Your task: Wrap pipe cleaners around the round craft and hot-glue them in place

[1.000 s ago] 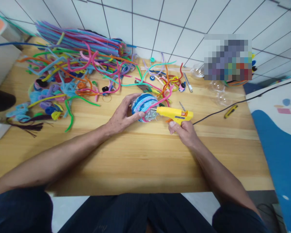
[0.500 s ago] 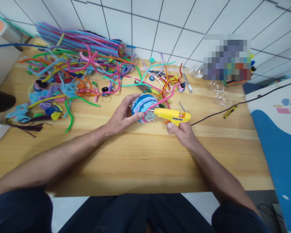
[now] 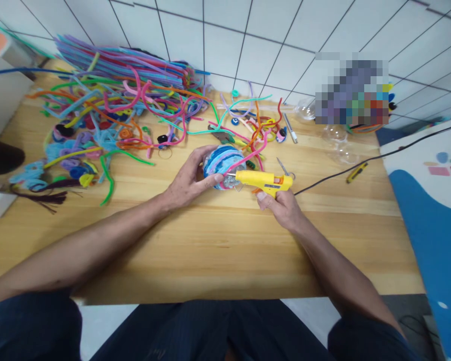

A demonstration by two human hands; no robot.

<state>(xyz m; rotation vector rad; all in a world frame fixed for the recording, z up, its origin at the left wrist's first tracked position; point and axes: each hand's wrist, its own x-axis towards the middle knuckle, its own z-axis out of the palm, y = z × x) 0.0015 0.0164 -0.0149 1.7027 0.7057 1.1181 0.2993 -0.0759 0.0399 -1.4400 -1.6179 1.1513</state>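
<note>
My left hand (image 3: 193,173) is wrapped around the left side of a ball (image 3: 222,159) covered in bands of blue, light blue and lilac pipe cleaner. Its lower right part is bare and clear. A pink pipe cleaner (image 3: 252,154) runs from near my left thumb across the ball, its loose end rising to the right. In my right hand (image 3: 280,203) is a yellow hot glue gun (image 3: 261,179), gripped by the handle. The metal nozzle points left and is at the bare part, close to the thumb; whether it touches cannot be seen.
Loose pipe cleaners (image 3: 93,115) and a bundle (image 3: 124,62) cover the back left. Pliers (image 3: 221,134) lie behind the ball, scissors (image 3: 281,165) beyond the glue gun. Clear plastic balls (image 3: 336,133), a yellow utility knife (image 3: 357,173) and the black cord (image 3: 330,175) are at right.
The glue gun in my right hand has shifted slightly left and down, its nozzle further over the ball. My left hand and the ball have hardly moved.
</note>
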